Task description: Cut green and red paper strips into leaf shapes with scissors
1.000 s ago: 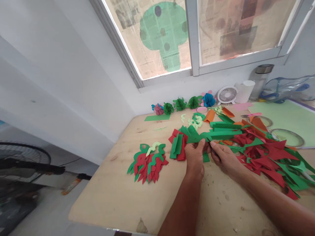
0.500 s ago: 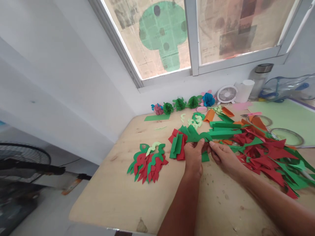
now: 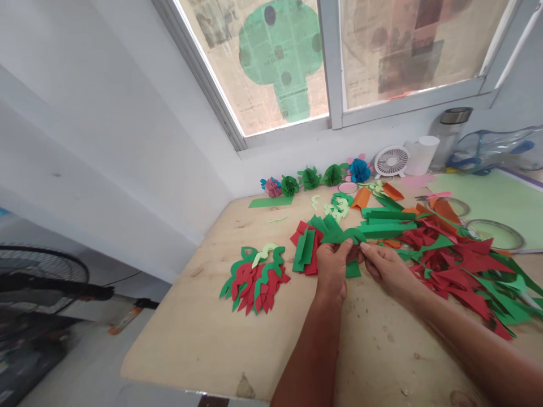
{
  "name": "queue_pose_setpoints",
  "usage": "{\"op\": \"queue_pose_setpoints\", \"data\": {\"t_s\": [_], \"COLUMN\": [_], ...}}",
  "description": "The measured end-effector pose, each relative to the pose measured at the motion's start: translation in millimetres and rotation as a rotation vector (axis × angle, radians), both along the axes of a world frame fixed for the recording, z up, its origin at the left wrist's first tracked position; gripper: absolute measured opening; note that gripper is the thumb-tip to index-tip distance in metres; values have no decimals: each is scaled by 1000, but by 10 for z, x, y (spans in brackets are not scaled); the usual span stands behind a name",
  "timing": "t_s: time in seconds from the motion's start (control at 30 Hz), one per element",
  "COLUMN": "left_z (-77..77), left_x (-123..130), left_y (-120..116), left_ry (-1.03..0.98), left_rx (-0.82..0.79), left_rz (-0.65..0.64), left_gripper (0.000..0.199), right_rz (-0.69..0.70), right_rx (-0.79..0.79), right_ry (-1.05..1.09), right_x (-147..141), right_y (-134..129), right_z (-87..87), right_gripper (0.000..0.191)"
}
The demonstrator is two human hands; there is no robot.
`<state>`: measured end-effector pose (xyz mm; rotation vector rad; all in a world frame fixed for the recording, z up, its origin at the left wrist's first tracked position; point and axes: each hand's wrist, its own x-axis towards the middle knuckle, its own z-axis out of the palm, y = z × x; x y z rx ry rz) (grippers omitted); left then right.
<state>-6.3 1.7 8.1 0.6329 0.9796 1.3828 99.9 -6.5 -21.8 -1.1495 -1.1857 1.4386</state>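
My left hand point(image 3: 333, 265) pinches a piece of green paper point(image 3: 355, 234) between thumb and fingers, just above the table. My right hand point(image 3: 386, 268) is closed at the paper's right end, thumb pressed on it; the fingers underneath are hidden. The paper has a curved upper edge. Left of my hands lie folded green strips point(image 3: 304, 251) on folded red paper point(image 3: 314, 261), with more folded green pieces point(image 3: 326, 226) behind. Farther left is a pile of wavy cut-outs, red ones point(image 3: 254, 288) among green ones point(image 3: 237, 270), with a pale green one point(image 3: 263, 252) on top.
Red scraps point(image 3: 462, 282) and green scraps heap up at the right, beside tape rolls point(image 3: 495, 234). Paper flowers point(image 3: 311, 178), a small white fan point(image 3: 392, 162) and a bottle point(image 3: 450, 138) line the wall. The table's edge point(image 3: 146, 333) is at left.
My right thumb and fingers have shifted slightly at the end of the green paper, and a dark sliver there no longer shows. Little else has moved.
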Motion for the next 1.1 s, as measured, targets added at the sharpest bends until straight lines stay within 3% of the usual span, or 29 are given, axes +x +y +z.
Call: {"op": "queue_pose_setpoints", "data": {"t_s": [0.73, 1.1], "left_z": [-42, -46], "left_x": [-67, -64], "left_y": [40, 35], "left_ry": [44, 18], "left_rx": [-9, -9], "left_rz": [-59, -47], "left_gripper": [29, 23], "right_rz": [2, -9], "right_rx": [-19, 9], "right_ry": [-64, -49], "right_x": [5, 0], "right_y": [12, -14], "right_z": [22, 59], "right_gripper": [43, 45]}}
